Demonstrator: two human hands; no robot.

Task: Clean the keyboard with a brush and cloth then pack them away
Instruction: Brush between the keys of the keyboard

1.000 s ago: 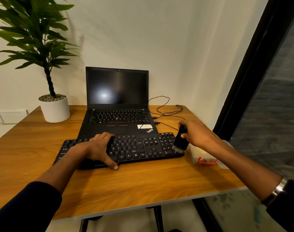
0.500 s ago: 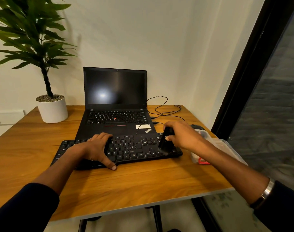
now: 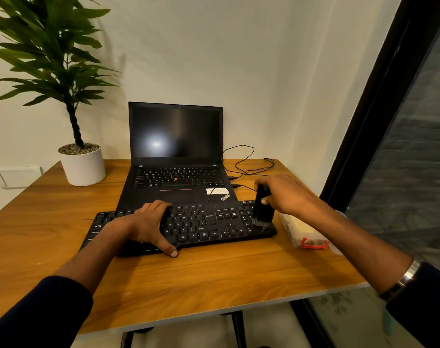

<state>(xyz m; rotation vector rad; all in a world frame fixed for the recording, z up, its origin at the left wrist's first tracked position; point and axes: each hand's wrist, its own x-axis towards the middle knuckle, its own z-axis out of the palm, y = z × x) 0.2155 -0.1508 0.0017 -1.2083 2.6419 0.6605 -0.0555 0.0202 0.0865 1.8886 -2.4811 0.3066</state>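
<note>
Keyboard point(image 3: 204, 223) lies between laptop point(image 3: 176, 156) and table point(image 3: 214, 277) edge; box point(image 3: 304, 232) beside.

bare desk point(image 3: 201, 280) in front, laptop point(image 3: 176, 156) behind keyboard point(image 3: 204, 226), container point(image 3: 304, 233) beside

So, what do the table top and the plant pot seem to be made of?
Table top: probably wood or a wood-look laminate, with visible grain, an orange-brown tone and a pale thin edge; the finish is smooth and slightly glossy. Plant pot: white, smooth and matte, likely ceramic or plastic; the look leaves this open.
</note>
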